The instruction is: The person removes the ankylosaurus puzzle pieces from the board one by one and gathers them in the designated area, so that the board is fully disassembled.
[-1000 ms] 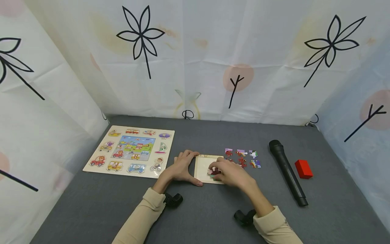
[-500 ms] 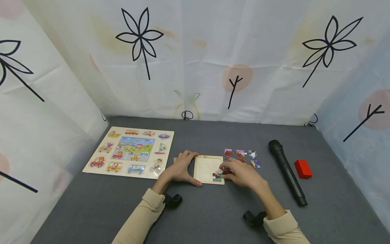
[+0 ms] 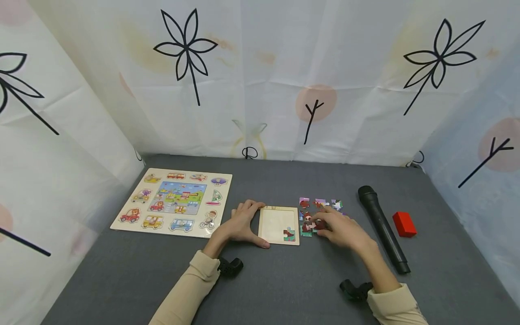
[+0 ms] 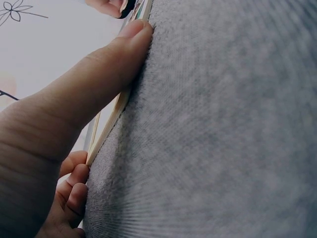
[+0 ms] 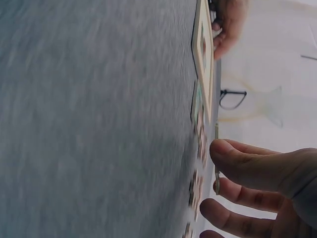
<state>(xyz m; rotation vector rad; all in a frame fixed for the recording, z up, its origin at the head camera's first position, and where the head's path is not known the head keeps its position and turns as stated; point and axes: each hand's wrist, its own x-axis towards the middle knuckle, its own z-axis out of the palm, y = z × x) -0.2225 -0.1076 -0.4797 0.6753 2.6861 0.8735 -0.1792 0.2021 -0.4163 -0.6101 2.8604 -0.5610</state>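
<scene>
A small wooden puzzle tray (image 3: pixel 274 221) lies in the middle of the table with one puzzle piece (image 3: pixel 289 234) inside, at its lower right corner. My left hand (image 3: pixel 241 224) grips the tray from the left, thumb on its near edge and fingers about its far left corner. To the right of the tray, my right hand (image 3: pixel 341 229) hovers low over loose puzzle pieces (image 3: pixel 304 203). In the right wrist view it pinches a thin puzzle piece (image 5: pixel 217 184), seen edge-on, between thumb and fingers. That hand covers part of the loose pieces in the head view.
A large picture puzzle board (image 3: pixel 225 194) lies at the left, behind the left wrist. To the right are a black microphone (image 3: pixel 383 230) and a red block (image 3: pixel 404 225). White printed cloth (image 3: pixel 268 122) stands around the grey table (image 3: pixel 260 289).
My right hand has moved right, from over the tray to the loose pieces, carrying a piece out of the tray. One piece stays in the tray. The left hand keeps its place.
</scene>
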